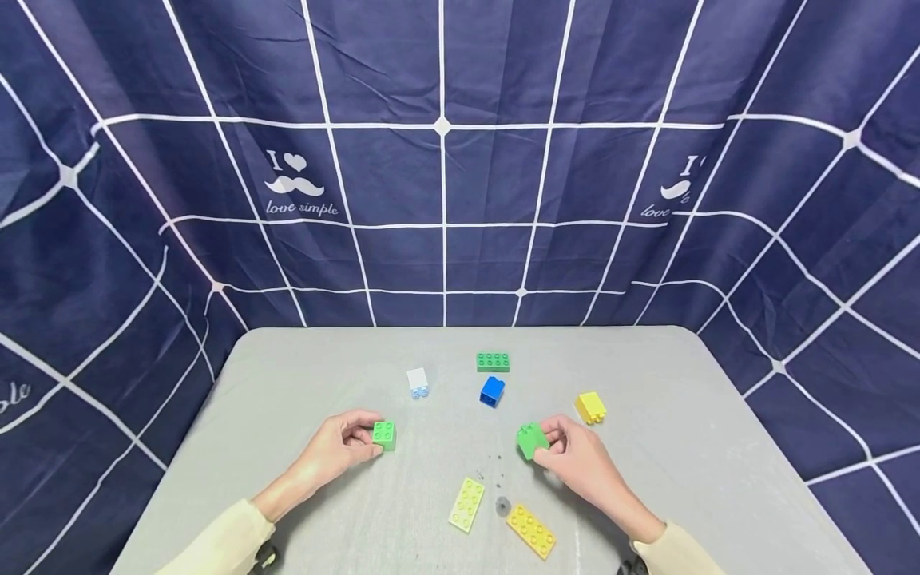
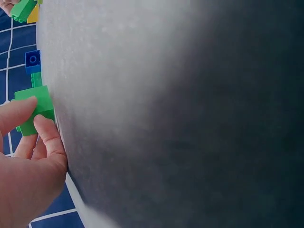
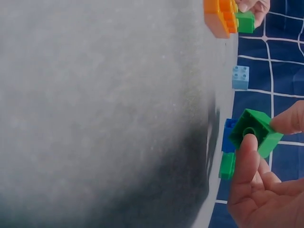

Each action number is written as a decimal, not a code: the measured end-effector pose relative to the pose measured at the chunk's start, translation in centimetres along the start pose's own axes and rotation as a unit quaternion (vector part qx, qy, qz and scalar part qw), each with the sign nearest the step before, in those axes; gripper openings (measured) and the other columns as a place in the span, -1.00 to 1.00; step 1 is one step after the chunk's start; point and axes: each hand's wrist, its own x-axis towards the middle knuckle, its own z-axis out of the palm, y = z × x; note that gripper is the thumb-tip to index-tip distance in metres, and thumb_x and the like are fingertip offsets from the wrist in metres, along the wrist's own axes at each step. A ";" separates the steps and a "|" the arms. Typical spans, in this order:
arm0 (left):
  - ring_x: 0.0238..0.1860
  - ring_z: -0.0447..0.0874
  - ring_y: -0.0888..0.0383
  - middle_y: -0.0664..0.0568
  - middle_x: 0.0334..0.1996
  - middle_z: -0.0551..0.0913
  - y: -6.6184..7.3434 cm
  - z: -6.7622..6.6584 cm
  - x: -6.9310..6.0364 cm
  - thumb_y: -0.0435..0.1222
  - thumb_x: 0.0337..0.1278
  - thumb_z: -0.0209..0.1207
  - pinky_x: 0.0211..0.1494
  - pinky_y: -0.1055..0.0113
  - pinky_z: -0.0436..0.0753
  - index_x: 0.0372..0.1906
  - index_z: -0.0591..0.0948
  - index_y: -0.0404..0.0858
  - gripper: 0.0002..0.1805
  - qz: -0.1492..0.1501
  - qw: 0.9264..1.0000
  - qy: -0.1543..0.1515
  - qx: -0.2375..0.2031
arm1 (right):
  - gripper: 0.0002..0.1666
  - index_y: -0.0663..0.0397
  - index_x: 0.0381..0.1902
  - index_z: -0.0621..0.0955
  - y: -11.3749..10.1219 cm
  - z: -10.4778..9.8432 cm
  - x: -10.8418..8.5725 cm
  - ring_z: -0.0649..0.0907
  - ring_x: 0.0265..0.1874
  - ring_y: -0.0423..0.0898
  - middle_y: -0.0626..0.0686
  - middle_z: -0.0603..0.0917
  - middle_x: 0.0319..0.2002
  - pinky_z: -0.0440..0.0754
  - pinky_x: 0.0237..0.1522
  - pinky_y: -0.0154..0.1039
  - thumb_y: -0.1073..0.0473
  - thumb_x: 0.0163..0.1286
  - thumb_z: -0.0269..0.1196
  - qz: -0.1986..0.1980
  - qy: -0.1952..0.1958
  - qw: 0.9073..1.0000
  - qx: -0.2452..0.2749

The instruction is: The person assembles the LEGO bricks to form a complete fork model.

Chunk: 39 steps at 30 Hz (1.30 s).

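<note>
My left hand (image 1: 334, 447) pinches a small green toy brick (image 1: 384, 435) between thumb and fingers, its studs facing up. Whether that brick touches the table cannot be told. On the other side, my right hand (image 1: 575, 455) grips a second green brick (image 1: 532, 441), held tilted with its studs toward the far side. In the right wrist view this brick (image 3: 256, 133) shows its hollow underside, with a fingertip at the opening. A gap of bare table lies between the two held bricks. Closest to the right hand is a yellow brick (image 1: 591, 407) lying on its side.
Farther back on the grey table (image 1: 287, 367) lie a pale blue brick (image 1: 418, 382), a blue brick (image 1: 492, 391) and a long green brick (image 1: 493, 362). Toward the front are a pale yellow brick (image 1: 467, 505) and an orange-yellow brick (image 1: 532, 530). A dark blue curtain (image 1: 388, 176) surrounds the table.
</note>
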 end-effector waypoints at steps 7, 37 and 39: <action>-0.38 0.66 0.18 -0.07 -0.32 0.75 0.0 0.1 0.2 -0.53 0.13 0.51 -0.28 0.41 0.63 0.15 0.72 -0.54 -0.54 0.007 0.999 0.014 0.029 | -0.54 0.17 0.04 0.66 0.1 -0.1 -0.1 0.61 -0.38 -0.12 0.03 0.67 -0.19 0.56 -0.41 -0.30 0.34 0.13 0.43 0.011 0.009 0.999 0.029; -0.42 0.59 0.17 0.00 -0.41 0.71 0.1 0.0 -0.1 -0.50 0.13 0.53 -0.38 0.43 0.54 0.15 0.74 -0.51 -0.55 -0.022 0.998 0.023 0.045 | -0.44 0.09 0.15 0.66 -1.8 2.0 -0.1 0.67 -0.34 -0.15 0.05 0.70 -0.12 0.64 -0.25 -0.34 0.43 0.18 0.49 -0.092 -0.013 0.990 0.110; -0.41 0.60 0.17 0.00 -0.41 0.71 0.0 -0.1 -0.1 -0.49 0.13 0.53 -0.37 0.43 0.55 0.15 0.75 -0.50 -0.55 -0.025 0.998 0.023 0.047 | -0.46 0.06 0.13 0.66 -2.4 2.2 0.0 0.68 -0.34 -0.14 0.04 0.71 -0.12 0.64 -0.27 -0.33 0.43 0.18 0.49 -0.096 -0.017 0.989 0.114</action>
